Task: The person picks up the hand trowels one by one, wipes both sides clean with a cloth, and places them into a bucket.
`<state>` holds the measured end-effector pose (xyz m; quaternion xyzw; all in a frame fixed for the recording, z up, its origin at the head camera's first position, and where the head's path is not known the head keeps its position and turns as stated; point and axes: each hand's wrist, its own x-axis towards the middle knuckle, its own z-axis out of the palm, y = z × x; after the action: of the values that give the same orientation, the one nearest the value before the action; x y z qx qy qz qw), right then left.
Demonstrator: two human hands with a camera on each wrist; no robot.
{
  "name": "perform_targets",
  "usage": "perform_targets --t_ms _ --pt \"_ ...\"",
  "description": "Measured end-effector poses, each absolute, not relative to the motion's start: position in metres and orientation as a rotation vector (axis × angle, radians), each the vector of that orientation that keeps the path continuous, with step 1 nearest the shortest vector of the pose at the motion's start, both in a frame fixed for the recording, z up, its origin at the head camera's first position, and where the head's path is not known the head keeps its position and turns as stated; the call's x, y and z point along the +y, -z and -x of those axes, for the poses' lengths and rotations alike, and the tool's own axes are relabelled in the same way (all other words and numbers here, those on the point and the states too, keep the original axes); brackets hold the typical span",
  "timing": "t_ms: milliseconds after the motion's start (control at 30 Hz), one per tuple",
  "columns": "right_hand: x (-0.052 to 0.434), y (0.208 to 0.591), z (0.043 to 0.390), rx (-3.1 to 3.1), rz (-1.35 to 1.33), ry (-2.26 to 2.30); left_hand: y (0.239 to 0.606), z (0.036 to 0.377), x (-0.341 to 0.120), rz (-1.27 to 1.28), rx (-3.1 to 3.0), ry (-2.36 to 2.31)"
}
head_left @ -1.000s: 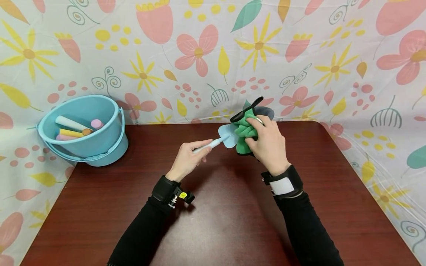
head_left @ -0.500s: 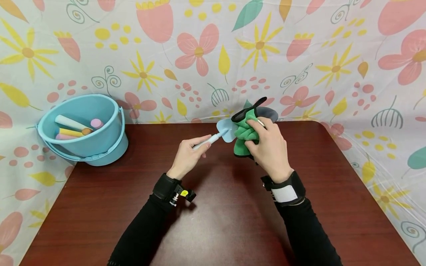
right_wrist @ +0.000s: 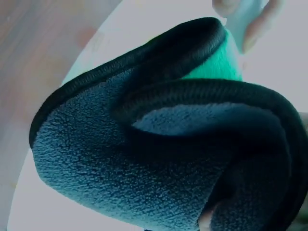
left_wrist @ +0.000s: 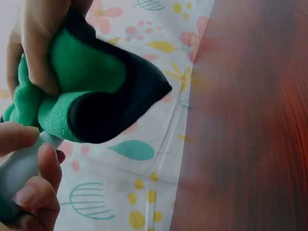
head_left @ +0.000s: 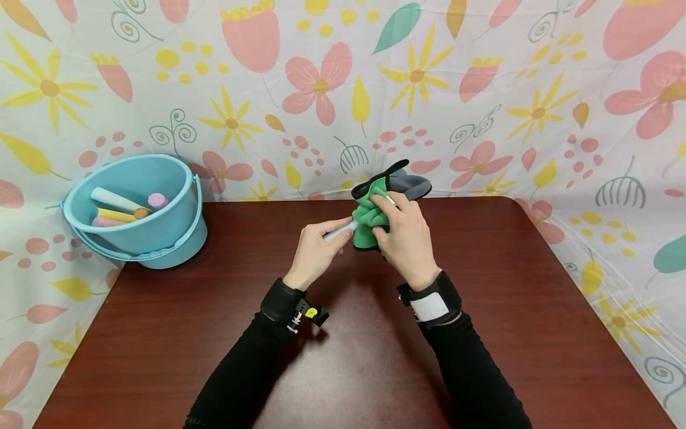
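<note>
1. Right hand [head_left: 404, 238] grip: fingers curled round a bunched green cloth [head_left: 367, 223], thumb and fingers pinching it closed over the tool's head.
2. Left hand [head_left: 316, 250] grip: fingertips pinch the pale handle of a brush [head_left: 343, 230]; only a short bit of handle shows between hand and cloth.
3. Brush head is hidden inside the cloth in the head view; shape cannot be told now.
4. Cloth is green on one face, grey on the other, black stitched edge; a grey flap [head_left: 412, 186] sticks out behind the right hand.
5. Left wrist view: green cloth [left_wrist: 82, 91] with dark edge, right-hand fingers [left_wrist: 41, 43] clamped on top, left fingers [left_wrist: 45, 178] round the pale handle [left_wrist: 17, 168] below.
6. Right wrist view: mostly grey fleece [right_wrist: 120, 159] with black edging, a patch of green [right_wrist: 211, 65] behind, handle tip blurred at the top.
7. Both hands are held above the desk [head_left: 482, 286], near its far middle; cloth and brush are off the surface.
8. Blue bucket [head_left: 155, 238] sits at the desk's far left corner, well apart from the hands, with chalk sticks [head_left: 115, 208] inside.
9. Flowered sheet [head_left: 482, 89] hangs behind and at the sides.
10. Black sleeves, wrist straps on both arms.
</note>
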<state>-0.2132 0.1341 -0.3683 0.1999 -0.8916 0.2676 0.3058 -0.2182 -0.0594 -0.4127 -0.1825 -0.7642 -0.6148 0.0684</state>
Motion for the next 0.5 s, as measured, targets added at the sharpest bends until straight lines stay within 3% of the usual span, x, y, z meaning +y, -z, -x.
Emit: perform_targets --t_ms 500 --pt "0.137 0.372 0.234 -2.367 -0.467 -0.769 0.415 0.214 -0.062 0.585 -2.363 1.844"
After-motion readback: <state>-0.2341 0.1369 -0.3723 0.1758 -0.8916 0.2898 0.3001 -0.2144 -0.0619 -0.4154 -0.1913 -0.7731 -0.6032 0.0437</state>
